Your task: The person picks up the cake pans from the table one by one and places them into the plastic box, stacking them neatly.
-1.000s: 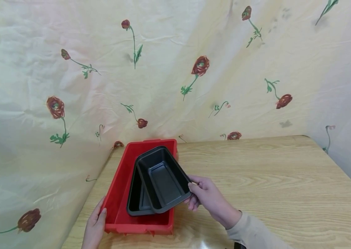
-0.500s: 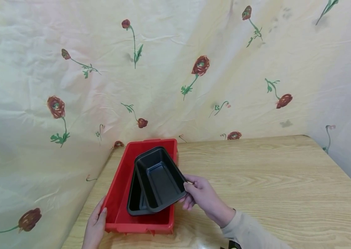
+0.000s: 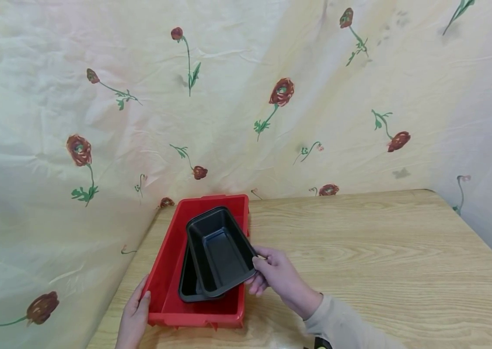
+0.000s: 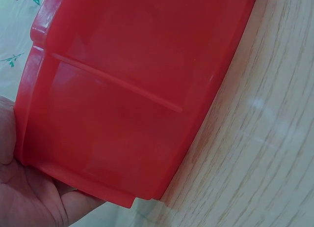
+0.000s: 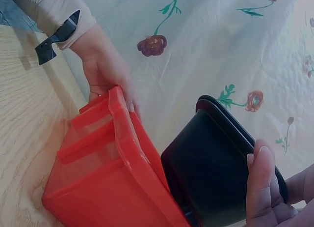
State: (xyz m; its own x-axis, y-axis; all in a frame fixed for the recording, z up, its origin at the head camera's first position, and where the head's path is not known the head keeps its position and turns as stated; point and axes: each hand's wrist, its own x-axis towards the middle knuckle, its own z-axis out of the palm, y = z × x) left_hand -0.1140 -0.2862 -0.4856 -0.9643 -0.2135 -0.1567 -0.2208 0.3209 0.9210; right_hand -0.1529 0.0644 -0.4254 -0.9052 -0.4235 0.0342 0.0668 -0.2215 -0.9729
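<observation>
A red plastic bin (image 3: 167,271) stands at the left end of the table. My left hand (image 3: 134,310) grips its near left corner, fingers outside and thumb over the rim; the left wrist view shows that hand (image 4: 37,197) under the bin's edge. Inside the bin lies one black loaf pan (image 3: 188,281), largely covered by a second loaf pan (image 3: 222,252). My right hand (image 3: 276,276) pinches this upper pan at its near right corner, thumb on the rim and fingers beneath. The upper pan is turned at an angle across the lower one.
The wood-grain table (image 3: 359,252) stretches to the right of the bin. A pale curtain (image 3: 237,121) printed with red flowers hangs behind the table and along its left side.
My right hand has moved a little to the left, carrying the upper loaf pan further over the lower one. The left hand and the bin have stayed in place.
</observation>
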